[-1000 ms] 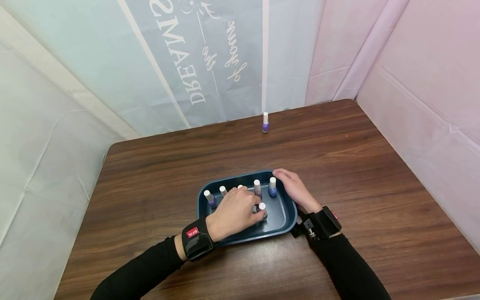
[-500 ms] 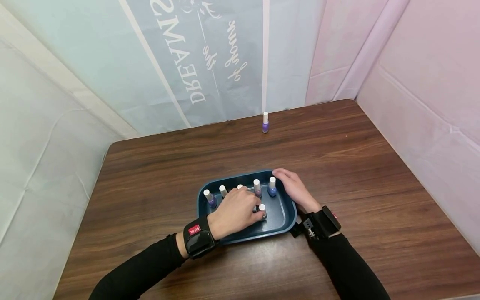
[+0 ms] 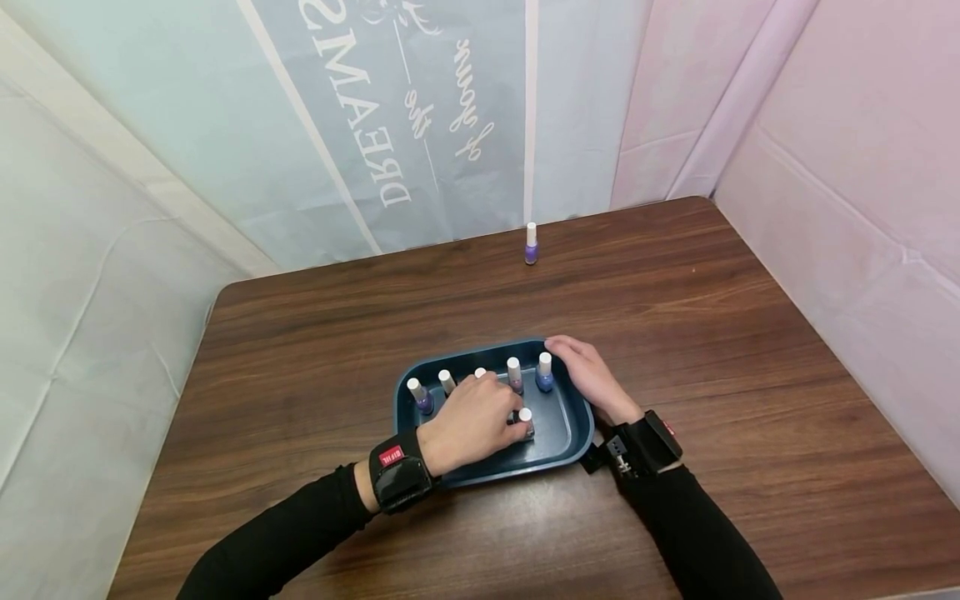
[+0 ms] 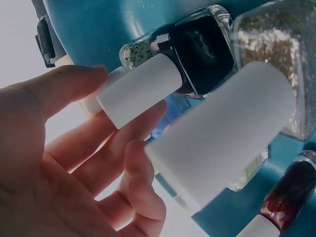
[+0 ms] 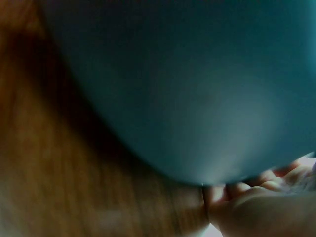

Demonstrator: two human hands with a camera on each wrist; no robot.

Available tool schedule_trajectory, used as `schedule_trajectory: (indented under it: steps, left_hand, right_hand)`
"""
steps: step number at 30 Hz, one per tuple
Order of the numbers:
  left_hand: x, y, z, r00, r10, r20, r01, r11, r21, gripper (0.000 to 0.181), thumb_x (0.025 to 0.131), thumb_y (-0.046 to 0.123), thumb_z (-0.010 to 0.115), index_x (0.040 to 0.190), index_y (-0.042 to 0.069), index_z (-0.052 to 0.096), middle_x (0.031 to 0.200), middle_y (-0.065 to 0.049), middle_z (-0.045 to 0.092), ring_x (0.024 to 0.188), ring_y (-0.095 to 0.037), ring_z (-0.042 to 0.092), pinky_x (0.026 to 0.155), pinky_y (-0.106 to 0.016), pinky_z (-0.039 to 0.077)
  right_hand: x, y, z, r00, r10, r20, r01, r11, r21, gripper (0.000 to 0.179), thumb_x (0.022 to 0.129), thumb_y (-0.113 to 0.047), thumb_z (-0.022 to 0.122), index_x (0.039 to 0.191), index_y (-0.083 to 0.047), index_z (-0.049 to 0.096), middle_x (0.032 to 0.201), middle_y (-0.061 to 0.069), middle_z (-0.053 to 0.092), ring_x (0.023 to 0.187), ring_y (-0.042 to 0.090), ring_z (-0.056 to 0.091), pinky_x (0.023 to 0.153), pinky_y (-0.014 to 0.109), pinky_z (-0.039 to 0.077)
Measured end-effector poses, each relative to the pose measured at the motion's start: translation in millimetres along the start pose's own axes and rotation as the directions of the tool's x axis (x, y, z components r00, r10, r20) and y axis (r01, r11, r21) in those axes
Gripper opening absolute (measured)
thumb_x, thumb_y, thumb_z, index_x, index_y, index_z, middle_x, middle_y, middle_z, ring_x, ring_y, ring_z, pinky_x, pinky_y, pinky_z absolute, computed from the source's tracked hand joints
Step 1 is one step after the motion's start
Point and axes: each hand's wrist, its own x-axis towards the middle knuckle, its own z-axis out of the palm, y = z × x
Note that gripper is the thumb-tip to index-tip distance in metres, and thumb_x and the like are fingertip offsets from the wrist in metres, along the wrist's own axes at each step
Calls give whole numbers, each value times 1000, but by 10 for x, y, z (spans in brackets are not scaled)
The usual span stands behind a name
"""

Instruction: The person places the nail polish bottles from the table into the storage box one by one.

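My left hand (image 3: 476, 421) reaches over the blue tray (image 3: 570, 454). In the left wrist view, its thumb and index finger pinch the white cap of a nail polish bottle with dark flecks (image 4: 137, 54). A dark nail polish bottle (image 4: 205, 52) with a white cap lies across the view in front of it, and a gold glitter bottle (image 4: 276, 44) is closer to the camera. My right hand (image 3: 596, 383) holds the tray's far right corner, its fingers bent round the outside of the wall. The right wrist view shows mostly the tray's outer wall (image 5: 182, 98).
Along the tray's far side stand several white-capped polish bottles, among them a blue one (image 3: 544, 373) and a purple one (image 3: 421, 397). Another purple bottle (image 3: 531, 244) stands at the far edge of the wooden table (image 3: 337, 333). Cloth curtains (image 3: 465, 108) hang behind and beside the table.
The left hand and the pinched bottle have shifted very slightly to the right. The right hand and the tray have stayed in place.
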Motion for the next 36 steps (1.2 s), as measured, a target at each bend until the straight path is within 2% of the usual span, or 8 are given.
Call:
schedule_trajectory:
  steps: [9, 19, 26, 36]
  left_hand:
    - [11, -15, 18, 1000, -8, 26, 9, 1000, -23, 24, 91, 35, 63, 82, 16, 76, 54, 11, 49, 62, -7, 47, 61, -23, 36]
    - [-5, -21, 16, 999, -25, 36, 26, 999, -28, 24, 90, 34, 63, 81, 16, 74, 51, 9, 46, 58, -8, 44, 57, -22, 33]
    - [-16, -11, -13, 998, -41, 46, 41, 999, -13, 24, 89, 36, 65, 87, 15, 76, 54, 10, 48, 63, -9, 47, 60, -24, 36]
    - [-26, -19, -49, 998, -51, 32, 51, 999, -10, 26, 88, 38, 66, 87, 14, 75, 55, 10, 48, 66, -11, 48, 60, -25, 36]
  right_hand:
    - [-5, -9, -10, 1000, -9, 6, 9, 1000, -6, 50, 102, -33, 38, 138, 0, 47, 144, 20, 45, 137, 33, 35, 116, 52, 20]
    - [-4, -15, -1, 1000, 19, 1, -19, 1000, -8, 51, 102, -34, 38, 140, -1, 46, 146, 19, 43, 140, 33, 32, 117, 52, 18]
    - [-8, -12, 2, 1000, 22, 1, -22, 1000, -20, 52, 102, -34, 38, 142, -1, 44, 148, 20, 41, 142, 33, 30, 117, 52, 17]
    - [-2, -20, 0, 1000, 19, -4, -20, 1000, -23, 52, 102, -34, 39, 141, -1, 45, 147, 20, 42, 141, 33, 32, 117, 51, 18]
